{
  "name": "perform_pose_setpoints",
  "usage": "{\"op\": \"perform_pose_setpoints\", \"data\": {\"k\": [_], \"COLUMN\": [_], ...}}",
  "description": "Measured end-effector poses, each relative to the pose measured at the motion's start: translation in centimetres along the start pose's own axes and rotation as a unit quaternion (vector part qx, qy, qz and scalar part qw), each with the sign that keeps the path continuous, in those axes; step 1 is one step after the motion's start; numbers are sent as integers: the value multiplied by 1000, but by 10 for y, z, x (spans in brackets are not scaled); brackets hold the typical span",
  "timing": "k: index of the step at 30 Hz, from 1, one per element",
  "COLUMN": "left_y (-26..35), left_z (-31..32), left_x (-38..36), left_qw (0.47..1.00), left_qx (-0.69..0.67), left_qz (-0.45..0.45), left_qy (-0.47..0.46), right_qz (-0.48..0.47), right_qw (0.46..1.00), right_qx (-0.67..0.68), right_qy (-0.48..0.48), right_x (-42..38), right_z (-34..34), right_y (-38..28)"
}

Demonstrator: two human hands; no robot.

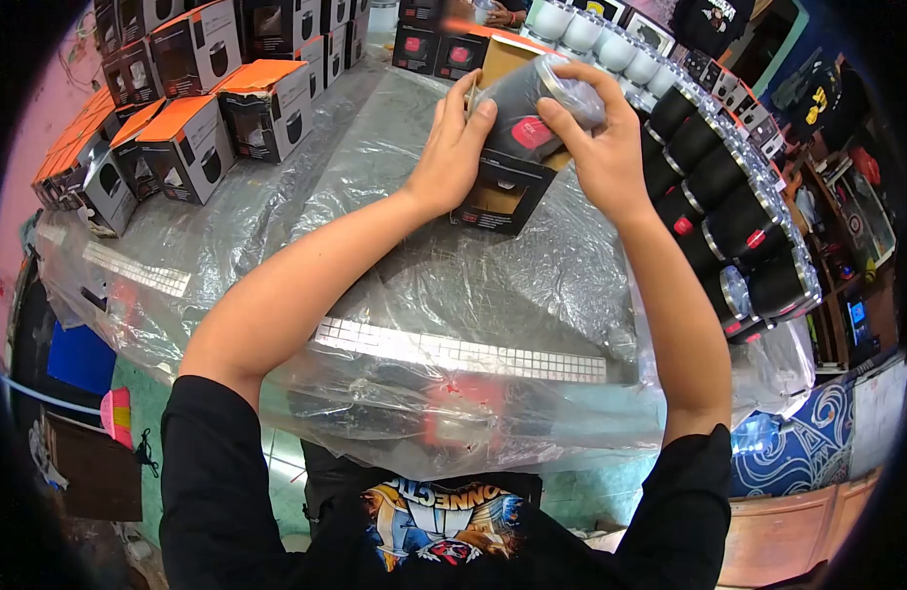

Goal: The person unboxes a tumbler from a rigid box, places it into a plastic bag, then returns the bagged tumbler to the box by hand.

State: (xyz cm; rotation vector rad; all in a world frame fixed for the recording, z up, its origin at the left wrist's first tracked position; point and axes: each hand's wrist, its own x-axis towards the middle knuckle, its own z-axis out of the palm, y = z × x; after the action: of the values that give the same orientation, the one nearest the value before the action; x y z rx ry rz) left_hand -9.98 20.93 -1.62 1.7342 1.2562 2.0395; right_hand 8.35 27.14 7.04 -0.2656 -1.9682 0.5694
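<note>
A black tumbler [517, 106] with a red label and a silver rim, wrapped in clear plastic, sits tilted partway in the top of a black cardboard box [532, 184]. The box has a cut-out window in its front and an orange flap at the back. My right hand [607, 143] is closed round the tumbler's rim end, thumb on its side. On the box's left side, my left hand [447, 149] grips near the top edge, its thumb against the tumbler. The tumbler's lower end is hidden inside the box.
Stacked tumbler boxes [186, 147] with orange tops stand at the left and back. Rows of black tumblers [739, 211] line the right side, with white tumblers [611, 51] behind. Clear plastic sheeting [394, 285] covers the table. A person's hand [506, 17] shows at the far back.
</note>
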Motion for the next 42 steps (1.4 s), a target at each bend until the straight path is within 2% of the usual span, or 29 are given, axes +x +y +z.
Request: {"op": "perform_pose_setpoints", "data": {"k": [2,3,5,7,9,11,15,19,21,25,27,28,30,33,35,37,39,42], "left_y": [1,1,-3,-4,-1,-3,-5,-8,-9,-5,-1,-3,-8,-11,-10,-9,-9,-8], "left_z": [-1,-1,-1,1,0,-1,-2,-2,-2,-5,-9,-10,-11,-17,-20,-19,-19,-16], "left_x": [-1,-1,0,3,2,3,0,1,1,-5,-8,-8,-7,-4,-7,-6,-9,-10], "left_qw": [1000,1000,1000,997,997,996,997,996,997,997,995,995,992,983,979,972,975,977], "left_qx": [4,6,-3,-41,-33,-27,-2,3,8,21,-23,-23,0,41,73,111,99,101], "left_qz": [-2,-2,2,57,49,51,54,60,47,71,53,54,107,150,157,171,159,150], "left_qy": [-8,-10,-23,-45,-58,-62,-51,-60,-57,-33,-83,-81,-62,-99,-111,-115,-121,-115], "right_qz": [-66,-60,-105,-105,-127,-127,-63,-104,-58,-17,112,110,15,21,24,-6,-24,-76], "right_qw": [995,995,984,982,967,967,972,950,936,940,957,957,969,978,978,991,990,997], "right_qx": [-67,-66,-122,-123,-160,-159,-159,-224,-247,-226,-62,-62,100,58,91,88,103,15], "right_qy": [-38,-34,-70,-94,-153,-155,-160,-192,-245,-256,-261,-262,-226,-201,-183,-102,-94,31], "right_x": [7,7,5,2,-2,-3,-5,0,0,0,-4,-4,0,4,-1,-3,-7,-17], "right_z": [-4,-6,-8,-9,-7,-6,-3,-9,-14,-22,-26,-29,-35,-47,-40,-29,-21,0], "right_y": [-3,-5,-10,-7,-2,-6,-6,-4,-6,-6,-4,0,10,23,38,45,51,32]}}
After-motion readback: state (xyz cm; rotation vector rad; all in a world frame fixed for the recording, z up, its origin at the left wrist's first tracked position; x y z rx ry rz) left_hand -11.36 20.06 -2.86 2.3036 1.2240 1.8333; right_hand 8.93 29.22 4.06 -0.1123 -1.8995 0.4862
